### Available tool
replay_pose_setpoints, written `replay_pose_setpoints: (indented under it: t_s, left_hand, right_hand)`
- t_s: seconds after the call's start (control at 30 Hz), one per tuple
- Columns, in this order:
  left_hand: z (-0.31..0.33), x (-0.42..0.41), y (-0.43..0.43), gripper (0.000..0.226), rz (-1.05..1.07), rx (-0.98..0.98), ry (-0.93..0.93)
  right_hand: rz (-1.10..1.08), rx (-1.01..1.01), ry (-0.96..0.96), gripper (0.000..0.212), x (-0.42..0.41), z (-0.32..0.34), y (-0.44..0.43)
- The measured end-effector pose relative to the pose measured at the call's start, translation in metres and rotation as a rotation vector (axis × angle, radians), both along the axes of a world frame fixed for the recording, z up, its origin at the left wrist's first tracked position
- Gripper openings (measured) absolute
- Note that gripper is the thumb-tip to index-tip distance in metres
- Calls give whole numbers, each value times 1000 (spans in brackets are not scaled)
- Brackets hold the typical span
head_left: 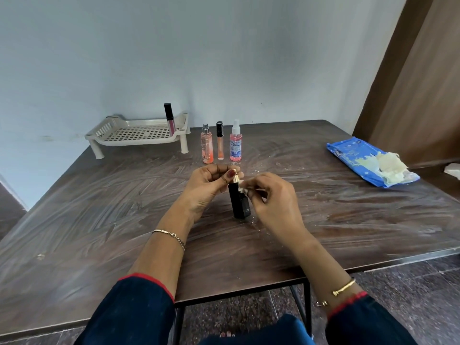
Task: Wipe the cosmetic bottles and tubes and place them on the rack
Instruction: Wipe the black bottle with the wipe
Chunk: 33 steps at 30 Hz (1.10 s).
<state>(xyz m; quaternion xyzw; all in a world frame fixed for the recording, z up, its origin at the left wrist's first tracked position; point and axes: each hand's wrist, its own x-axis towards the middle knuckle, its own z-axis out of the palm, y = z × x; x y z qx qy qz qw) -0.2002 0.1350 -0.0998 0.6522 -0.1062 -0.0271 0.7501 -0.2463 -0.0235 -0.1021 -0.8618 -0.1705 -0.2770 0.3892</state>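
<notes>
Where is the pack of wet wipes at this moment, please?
In the head view, the pack of wipes lies on the table's far right side, right of the three standing bottles.

Black bottle [239, 204]: top mostly hidden by left hand [207, 188] fingers, label print too small to read. Wipe scrap [242, 188]: mostly covered by right hand [272, 200]. Far spray bottle [235, 143] label illegible; white item [453, 170] at right cut by frame edge.

Counter [99, 207]: wood-grain finish, smeared. Rack [139, 133]: matt cream plastic, perforated. Bottle [239, 202] between the fingers: glossy black, gold metallic collar. Wipe pack [353, 158]: glossy blue film.
</notes>
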Motion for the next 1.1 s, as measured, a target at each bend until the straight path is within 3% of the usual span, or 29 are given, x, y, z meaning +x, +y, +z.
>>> replay_pose_setpoints:
  t_s: [0.4, 0.77, 1.1]
  left_hand:
    - [1, 2, 1, 23, -18, -25, 14]
    - [1, -1, 1, 17, -66, 43, -20]
    - [-1, 1, 0, 18, -67, -11, -5]
  right_hand:
    - [2, -398, 105, 19, -27, -6, -2]
    - [-116, -395, -54, 15, -10, 16, 16]
    - [-102, -483, -2, 18, -36, -9, 4]
